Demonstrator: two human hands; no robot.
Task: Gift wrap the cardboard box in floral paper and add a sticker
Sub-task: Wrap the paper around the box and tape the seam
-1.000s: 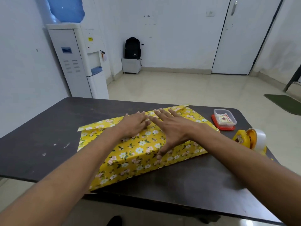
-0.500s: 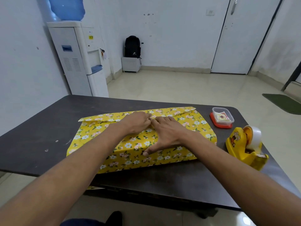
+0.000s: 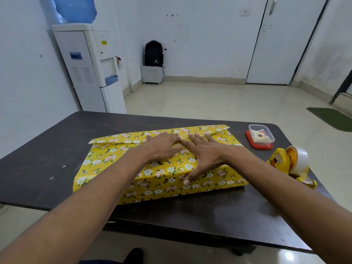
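A flat box covered in yellow floral paper (image 3: 106, 161) lies in the middle of the dark table (image 3: 38, 168). The cardboard itself is hidden under the paper. My left hand (image 3: 163, 145) lies flat on top of the box, fingers pointing right at the paper seam. Beside it my right hand (image 3: 202, 153) presses the top with spread fingers, and its thumb reaches down the near side. The fingertips of both hands meet at the seam. A paper flap juts out along the far edge.
A small clear container with a red lid (image 3: 261, 136), holding stickers or cards, stands at the table's far right. A yellow tape dispenser (image 3: 291, 164) sits near the right edge. Beyond the table stand a water dispenser (image 3: 89, 69), a black backpack (image 3: 154, 54) and a door.
My right fingers have spread out flat again after bunching at the seam half a second ago. The box stays put and the view has shifted slightly.
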